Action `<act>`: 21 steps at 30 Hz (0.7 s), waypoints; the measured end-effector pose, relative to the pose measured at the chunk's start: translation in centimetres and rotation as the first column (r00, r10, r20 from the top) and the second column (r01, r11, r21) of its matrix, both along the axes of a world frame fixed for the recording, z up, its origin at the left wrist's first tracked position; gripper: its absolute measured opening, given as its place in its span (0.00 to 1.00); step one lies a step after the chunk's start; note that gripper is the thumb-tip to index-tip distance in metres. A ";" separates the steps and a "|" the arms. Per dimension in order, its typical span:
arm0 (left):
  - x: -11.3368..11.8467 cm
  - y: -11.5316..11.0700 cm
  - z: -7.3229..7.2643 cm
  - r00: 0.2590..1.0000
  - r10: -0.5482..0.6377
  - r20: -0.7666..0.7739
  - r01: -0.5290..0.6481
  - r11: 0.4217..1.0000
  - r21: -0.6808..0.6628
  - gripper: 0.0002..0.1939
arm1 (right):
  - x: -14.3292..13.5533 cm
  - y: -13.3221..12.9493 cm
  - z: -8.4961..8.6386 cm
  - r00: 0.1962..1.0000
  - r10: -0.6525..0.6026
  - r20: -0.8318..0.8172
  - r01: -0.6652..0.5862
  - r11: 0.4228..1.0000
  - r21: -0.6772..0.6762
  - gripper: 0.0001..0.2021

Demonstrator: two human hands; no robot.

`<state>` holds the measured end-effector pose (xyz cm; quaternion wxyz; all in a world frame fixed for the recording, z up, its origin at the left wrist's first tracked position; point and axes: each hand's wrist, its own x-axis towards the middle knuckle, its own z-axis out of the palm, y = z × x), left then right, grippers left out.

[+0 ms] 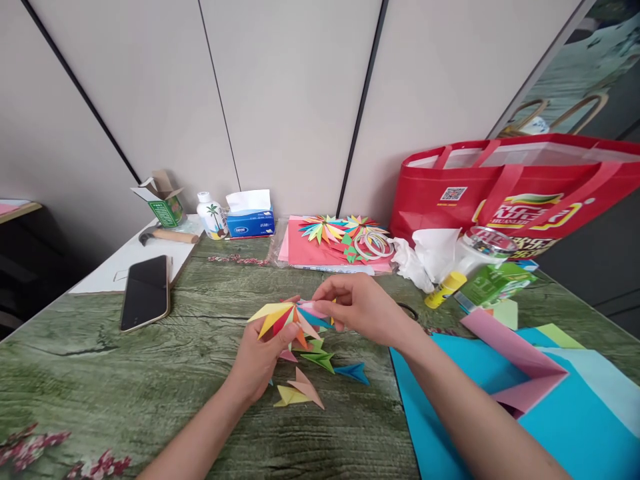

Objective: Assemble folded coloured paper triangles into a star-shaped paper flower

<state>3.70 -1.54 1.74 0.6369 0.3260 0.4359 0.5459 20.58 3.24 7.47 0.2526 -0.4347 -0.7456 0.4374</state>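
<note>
Between my two hands is a multicoloured folded-paper fan (286, 321), with pointed yellow, red, orange, pink and blue segments. My left hand (257, 363) grips it from the near left, thumb on top. With its fingers pinched, my right hand (357, 303) holds the right side of the fan at a pink segment. Loose folded paper pieces lie on the table below: a green piece (319, 361), a blue piece (353, 373), a peach piece (307, 387) and a yellow piece (290, 397). Part of the fan's far edge is hidden by my fingers.
Blue paper sheets (430, 400) and a folded pink sheet (520, 347) lie right. Behind stand a red bag (425, 193), a glue stick (445, 289), finished paper stars (320, 230), a tissue pack (250, 222) and a bottle (212, 220). A phone (146, 292) and a hammer (170, 235) are left.
</note>
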 end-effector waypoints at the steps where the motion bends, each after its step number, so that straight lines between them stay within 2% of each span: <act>1: 0.0 0.0 0.0 0.999 0.022 -0.044 -0.022 1.000 -0.008 0.14 | -0.1 -0.1 -0.1 1.000 0.012 0.020 -0.013 0.999 0.030 0.06; 5: 0.0 0.0 -0.2 0.986 0.035 -0.161 -0.032 0.999 0.024 0.10 | -0.1 -0.3 -0.1 0.993 -0.011 0.119 -0.015 0.976 0.217 0.07; 8: -0.2 0.0 -0.4 0.968 0.080 -0.239 -0.062 0.995 0.083 0.10 | 0.0 -0.2 -0.2 0.996 0.019 0.092 -0.051 0.931 0.363 0.05; 12: -0.5 -0.1 -0.6 0.937 0.183 -0.296 -0.147 0.979 0.139 0.09 | -0.3 -0.1 -0.9 0.984 0.160 0.076 -0.175 0.822 0.542 0.08; 16: -0.7 -0.4 -0.7 0.879 0.275 -0.390 -0.196 0.953 0.232 0.08 | -0.3 0.0 -1.3 0.976 0.195 0.093 -0.207 0.728 0.653 0.10; 21: -0.6 -0.7 -0.3 0.814 0.315 -0.487 -0.159 0.929 0.335 0.11 | -0.4 0.0 -1.2 0.970 0.202 0.137 -0.235 0.626 0.744 0.09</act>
